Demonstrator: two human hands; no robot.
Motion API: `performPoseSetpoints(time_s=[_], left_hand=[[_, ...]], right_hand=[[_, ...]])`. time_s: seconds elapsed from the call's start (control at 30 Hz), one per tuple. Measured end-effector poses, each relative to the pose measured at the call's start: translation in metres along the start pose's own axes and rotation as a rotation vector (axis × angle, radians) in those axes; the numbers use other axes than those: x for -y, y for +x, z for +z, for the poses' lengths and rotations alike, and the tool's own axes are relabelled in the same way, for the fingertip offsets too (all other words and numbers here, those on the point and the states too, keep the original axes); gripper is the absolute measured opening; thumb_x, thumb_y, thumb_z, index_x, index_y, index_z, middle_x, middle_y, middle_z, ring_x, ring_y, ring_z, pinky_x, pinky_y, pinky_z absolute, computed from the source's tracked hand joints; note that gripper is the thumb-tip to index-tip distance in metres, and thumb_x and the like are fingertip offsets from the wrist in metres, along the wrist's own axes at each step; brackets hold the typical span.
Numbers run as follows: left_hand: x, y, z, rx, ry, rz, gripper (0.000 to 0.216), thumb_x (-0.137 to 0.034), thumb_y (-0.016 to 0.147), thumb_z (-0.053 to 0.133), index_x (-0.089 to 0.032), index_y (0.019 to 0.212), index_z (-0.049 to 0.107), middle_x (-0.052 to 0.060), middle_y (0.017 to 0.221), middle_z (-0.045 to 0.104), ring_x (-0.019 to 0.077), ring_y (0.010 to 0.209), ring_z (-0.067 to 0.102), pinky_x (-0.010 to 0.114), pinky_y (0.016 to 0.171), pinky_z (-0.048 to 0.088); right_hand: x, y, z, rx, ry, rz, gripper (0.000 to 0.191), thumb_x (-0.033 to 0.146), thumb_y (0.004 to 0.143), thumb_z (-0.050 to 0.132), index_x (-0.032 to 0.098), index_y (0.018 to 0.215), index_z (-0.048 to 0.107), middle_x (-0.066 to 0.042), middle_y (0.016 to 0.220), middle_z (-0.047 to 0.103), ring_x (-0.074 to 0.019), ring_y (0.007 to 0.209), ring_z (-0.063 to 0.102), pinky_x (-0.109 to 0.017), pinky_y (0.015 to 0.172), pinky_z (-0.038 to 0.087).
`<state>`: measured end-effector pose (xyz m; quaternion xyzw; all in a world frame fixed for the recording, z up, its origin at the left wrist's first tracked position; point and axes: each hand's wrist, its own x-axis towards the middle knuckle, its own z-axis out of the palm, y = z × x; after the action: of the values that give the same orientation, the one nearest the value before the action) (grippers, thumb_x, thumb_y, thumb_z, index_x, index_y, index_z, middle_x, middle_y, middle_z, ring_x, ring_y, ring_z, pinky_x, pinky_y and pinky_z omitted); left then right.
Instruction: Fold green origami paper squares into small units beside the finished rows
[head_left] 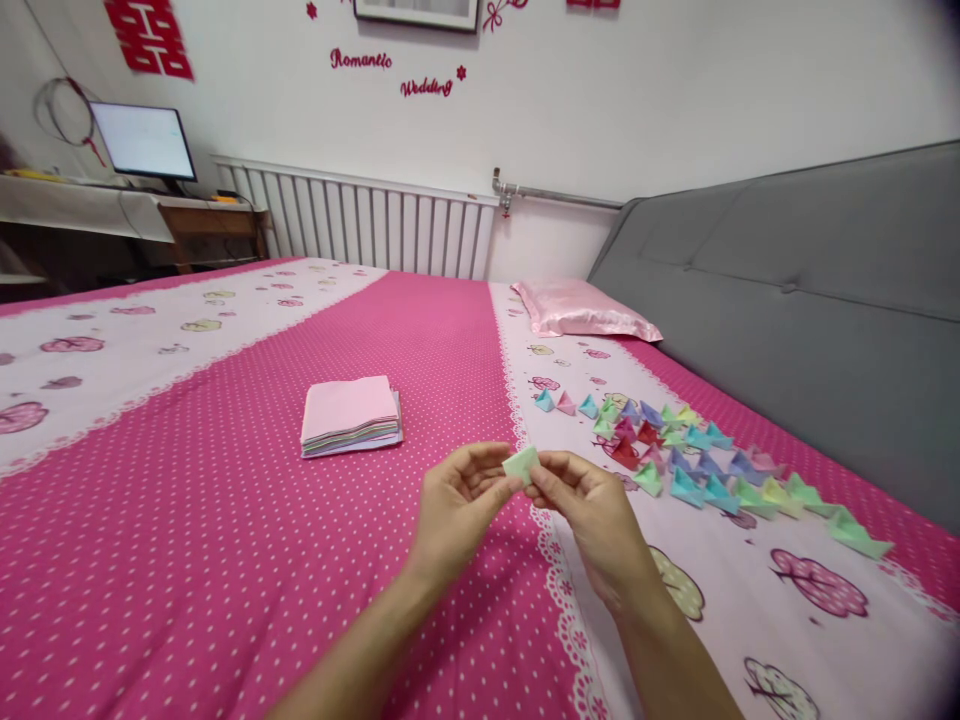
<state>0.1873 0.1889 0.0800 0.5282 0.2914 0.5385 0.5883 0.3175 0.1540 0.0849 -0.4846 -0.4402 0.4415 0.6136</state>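
Observation:
Between my two hands is a small folded piece of pale green paper [520,463], held up above the bed. My left hand [463,505] pinches its left side between thumb and fingers. On the right side, my right hand [589,505] grips it the same way, thumb in front. My fingers hide the paper's lower edges. To the left lies a stack of coloured square paper [351,408], pink sheet on top. Several folded paper boats [686,487] in green, blue, pink, red and purple stand in rows right of my hands.
The bed is covered by a pink dotted sheet [247,540] with printed white bands. A pink pillow [589,308] lies near the grey headboard [795,300]. Behind the bed are a white radiator [360,220] and a desk with a monitor [144,142].

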Motion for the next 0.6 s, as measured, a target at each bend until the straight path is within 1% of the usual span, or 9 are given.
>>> performPoseSetpoints(time_s=[0.1,0.2,0.27,0.4,0.6], left_hand=[[-0.0019,0.0009,-0.0006,0.011,-0.077,-0.057,0.020,-0.025,0.070,0.065,-0.014,0.086,0.065,0.006,0.082,0.068,0.0129,0.075,0.061,0.023,0.071,0.048],[-0.0023,0.0010,-0.0025,0.060,-0.075,-0.135,0.023,-0.030,0.073,0.062,-0.013,0.088,0.067,0.007,0.080,0.068,0.0144,0.074,0.061,0.024,0.068,0.048],[-0.0021,0.0009,-0.0036,0.070,-0.058,-0.168,0.024,-0.031,0.073,0.062,-0.013,0.088,0.068,0.008,0.079,0.069,0.0139,0.073,0.060,0.023,0.066,0.047],[-0.0024,0.0009,-0.0049,0.066,-0.052,-0.185,0.024,-0.031,0.071,0.065,-0.013,0.086,0.068,0.007,0.080,0.069,0.0118,0.070,0.059,0.021,0.067,0.045],[-0.0030,0.0016,-0.0047,0.084,-0.057,-0.179,0.024,-0.028,0.069,0.066,-0.013,0.087,0.068,0.007,0.080,0.069,0.0121,0.069,0.059,0.021,0.066,0.045]], right_hand=[[0.0001,0.0013,0.0013,-0.020,0.172,0.139,0.025,0.030,0.066,0.070,0.015,0.086,0.064,-0.001,0.071,0.063,-0.0062,0.061,0.055,-0.015,0.060,0.045],[-0.0005,0.0024,0.0021,-0.004,0.262,0.196,0.027,0.029,0.064,0.072,0.015,0.085,0.065,0.000,0.070,0.062,-0.0049,0.060,0.054,-0.013,0.059,0.045],[-0.0011,0.0026,0.0021,0.005,0.268,0.196,0.027,0.029,0.063,0.072,0.015,0.085,0.066,-0.001,0.070,0.062,-0.0050,0.060,0.054,-0.013,0.058,0.044],[-0.0028,0.0024,0.0016,0.001,0.224,0.181,0.027,0.030,0.064,0.071,0.015,0.087,0.067,-0.001,0.069,0.062,-0.0058,0.059,0.053,-0.015,0.058,0.044],[-0.0045,0.0027,0.0019,-0.043,0.071,0.077,0.032,0.032,0.067,0.068,0.015,0.094,0.067,-0.003,0.072,0.065,-0.0102,0.061,0.054,-0.024,0.064,0.046]])
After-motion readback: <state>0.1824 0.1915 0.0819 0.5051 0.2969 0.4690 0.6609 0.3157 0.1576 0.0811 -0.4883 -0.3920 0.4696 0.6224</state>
